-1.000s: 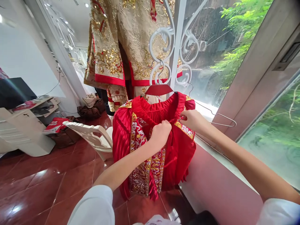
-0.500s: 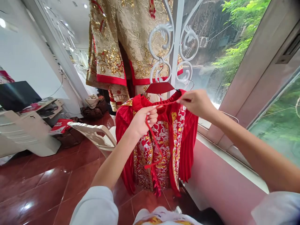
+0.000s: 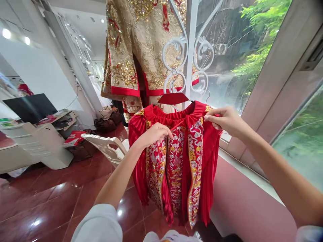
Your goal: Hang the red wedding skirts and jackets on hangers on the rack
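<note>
A red pleated skirt (image 3: 176,161) with gold and silver embroidered panels hangs from a red hanger (image 3: 173,97) hooked on a white scrolled iron stand (image 3: 188,53). My left hand (image 3: 155,133) pinches the skirt's waistband near its left side, fingers closed on the cloth. My right hand (image 3: 224,120) grips the waistband's right end, fingers closed. Above hangs a gold embroidered jacket (image 3: 136,50) with red trim.
A white plastic chair (image 3: 106,148) lies tipped on the red tiled floor to the left. White shelving (image 3: 37,144) with a dark screen stands at far left. A pink window ledge (image 3: 242,195) and large glass pane run along the right.
Both hands have pulled the waistband out flat and lowered slightly. The skirt has turned so its embroidered panels hang facing me, and the loose red cord is no longer looped below my left hand.
</note>
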Motion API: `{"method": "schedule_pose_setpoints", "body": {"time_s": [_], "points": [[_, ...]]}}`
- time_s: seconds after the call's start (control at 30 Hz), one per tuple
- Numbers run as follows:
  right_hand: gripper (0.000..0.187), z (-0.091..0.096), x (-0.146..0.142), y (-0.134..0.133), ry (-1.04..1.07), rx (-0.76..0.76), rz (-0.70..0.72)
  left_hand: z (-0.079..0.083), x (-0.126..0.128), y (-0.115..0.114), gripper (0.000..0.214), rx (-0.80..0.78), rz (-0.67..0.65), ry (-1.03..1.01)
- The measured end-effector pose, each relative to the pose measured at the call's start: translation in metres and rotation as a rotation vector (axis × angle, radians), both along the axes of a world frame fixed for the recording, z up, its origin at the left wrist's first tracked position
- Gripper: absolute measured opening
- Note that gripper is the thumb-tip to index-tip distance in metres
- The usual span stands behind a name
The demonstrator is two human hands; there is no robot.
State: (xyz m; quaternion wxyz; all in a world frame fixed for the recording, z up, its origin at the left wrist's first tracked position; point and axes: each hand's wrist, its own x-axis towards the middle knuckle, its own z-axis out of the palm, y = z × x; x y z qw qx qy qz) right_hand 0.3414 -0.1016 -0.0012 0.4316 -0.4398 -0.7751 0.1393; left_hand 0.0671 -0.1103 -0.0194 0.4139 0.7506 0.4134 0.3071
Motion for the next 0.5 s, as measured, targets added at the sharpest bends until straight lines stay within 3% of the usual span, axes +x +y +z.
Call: {"method": "schedule_pose_setpoints", "body": {"time_s": [0.1,0.2,0.33,0.43,0.5], "points": [[0.036,-0.008,0.004,0.015,0.070,-0.246,0.113,-0.007,0.009,0.002,0.020,0.512,0.496,0.239],[0.034,-0.011,0.008,0.030,-0.073,-0.392,0.279,-0.016,0.022,0.013,0.025,0.834,0.777,0.333],[0.028,0.016,-0.001,0.015,-0.235,-0.454,0.428,-0.020,0.040,0.034,0.017,0.929,0.815,0.116],[0.033,0.044,-0.024,-0.012,-0.204,-0.245,0.394,-0.016,0.047,0.040,0.012,0.797,0.721,-0.262],[0.034,0.053,-0.042,-0.024,-0.202,-0.067,0.334,-0.011,0.048,0.036,0.017,0.653,0.591,-0.504]]}}
